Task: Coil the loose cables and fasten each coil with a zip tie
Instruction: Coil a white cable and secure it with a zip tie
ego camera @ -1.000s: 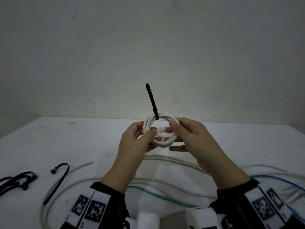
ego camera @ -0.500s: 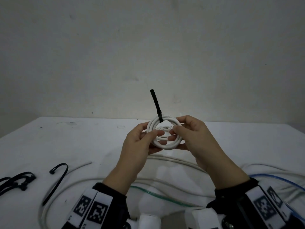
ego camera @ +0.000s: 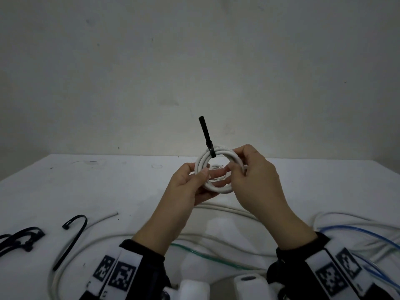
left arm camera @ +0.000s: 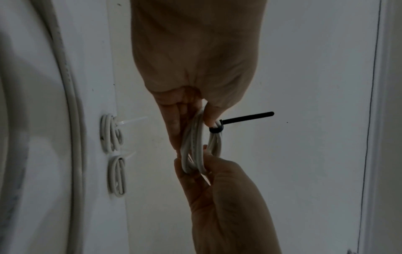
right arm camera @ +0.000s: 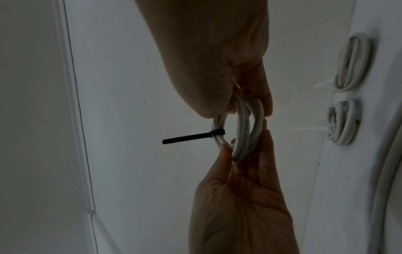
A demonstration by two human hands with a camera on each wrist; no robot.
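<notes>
I hold a small white cable coil (ego camera: pixel 216 185) upright above the table in both hands. A black zip tie (ego camera: pixel 205 135) is cinched round its top, and its tail sticks up and slightly left. My left hand (ego camera: pixel 202 175) pinches the coil's left side, thumb in front. My right hand (ego camera: pixel 234 167) curls round the right side. In the left wrist view the coil (left arm camera: pixel 193 146) is edge-on and the zip tie (left arm camera: pixel 245 118) points right. The right wrist view shows the coil (right arm camera: pixel 245 134) and the zip tie (right arm camera: pixel 187 138) pointing left.
Loose black zip ties (ego camera: pixel 73 232) lie at the table's front left, with a bundle (ego camera: pixel 19 239) further left. Loose white cables (ego camera: pixel 227 210), a blue cable (ego camera: pixel 357 232) and a green cable (ego camera: pixel 205 256) trail near me. Two tied white coils (left arm camera: pixel 110 134) (left arm camera: pixel 117 175) lie on the table.
The coil and the tie's tail have shifted slightly right. My right fingers have wrapped further round the coil's right side. My left hand keeps its pinch.
</notes>
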